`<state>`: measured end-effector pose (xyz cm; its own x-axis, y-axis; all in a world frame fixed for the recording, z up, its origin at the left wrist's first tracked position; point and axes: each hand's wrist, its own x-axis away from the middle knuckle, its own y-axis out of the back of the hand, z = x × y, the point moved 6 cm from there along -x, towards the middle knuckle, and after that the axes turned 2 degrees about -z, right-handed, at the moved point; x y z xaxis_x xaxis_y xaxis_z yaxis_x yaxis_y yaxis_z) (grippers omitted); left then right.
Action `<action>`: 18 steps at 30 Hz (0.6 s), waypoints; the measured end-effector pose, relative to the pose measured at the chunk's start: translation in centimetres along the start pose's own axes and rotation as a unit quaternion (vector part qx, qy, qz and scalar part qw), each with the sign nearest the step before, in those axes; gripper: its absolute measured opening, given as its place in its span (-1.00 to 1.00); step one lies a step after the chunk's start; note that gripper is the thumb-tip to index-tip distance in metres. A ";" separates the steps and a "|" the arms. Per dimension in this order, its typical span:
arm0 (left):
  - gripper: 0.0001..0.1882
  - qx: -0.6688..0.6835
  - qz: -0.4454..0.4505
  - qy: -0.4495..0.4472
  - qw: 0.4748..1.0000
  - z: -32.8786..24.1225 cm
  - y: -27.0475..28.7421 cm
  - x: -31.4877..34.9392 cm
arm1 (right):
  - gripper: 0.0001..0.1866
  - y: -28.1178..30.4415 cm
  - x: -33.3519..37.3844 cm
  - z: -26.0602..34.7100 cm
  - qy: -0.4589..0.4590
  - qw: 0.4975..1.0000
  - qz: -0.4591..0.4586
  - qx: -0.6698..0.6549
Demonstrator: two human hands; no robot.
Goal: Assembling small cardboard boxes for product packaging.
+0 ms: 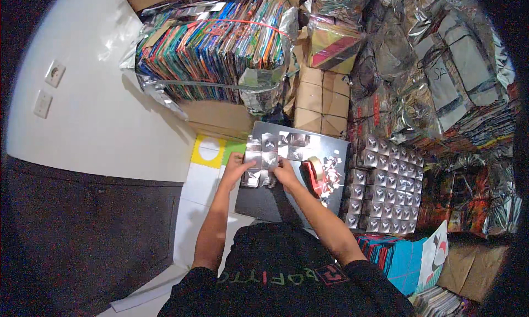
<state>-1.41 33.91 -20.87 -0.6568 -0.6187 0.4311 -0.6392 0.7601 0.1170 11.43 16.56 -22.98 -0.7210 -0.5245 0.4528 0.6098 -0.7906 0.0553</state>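
Note:
In front of me a group of small brown-and-silver printed boxes [254, 158] lies at the left part of a dark table [256, 204]. My left hand [235, 168] is closed on the left side of these boxes, its thumb lying over the top. From the right, my right hand [285, 172] grips the same group by its edge, fingers curled and partly hidden. More boxes of the same kind [297, 152] lie just beyond my right hand. A red tape dispenser [312, 179] with a roll of tan tape [316, 168] stands right of that hand, among small white scraps [331, 176].
Tall stacks of the same small boxes [388, 187] rise right of the table. Behind stand a wrapped bundle of colourful flat packs [212, 49] and a tied brown parcel [322, 99]. Plastic-wrapped bundles [386, 58] fill the right. A dark cabinet [93, 229] borders the left.

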 end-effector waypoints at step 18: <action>-0.40 0.163 -0.055 -0.114 0.978 -10.0 -6.7 13.5 | -0.74 5.4 14.8 14.1 0.362 0.909 -0.109 0.177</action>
<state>-1.96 22.50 -6.86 -0.6246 -0.7502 0.2170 -0.7808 0.6050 -0.1561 8.66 8.97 -3.46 -0.7865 -0.5398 -0.3000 0.4025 -0.8165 0.4139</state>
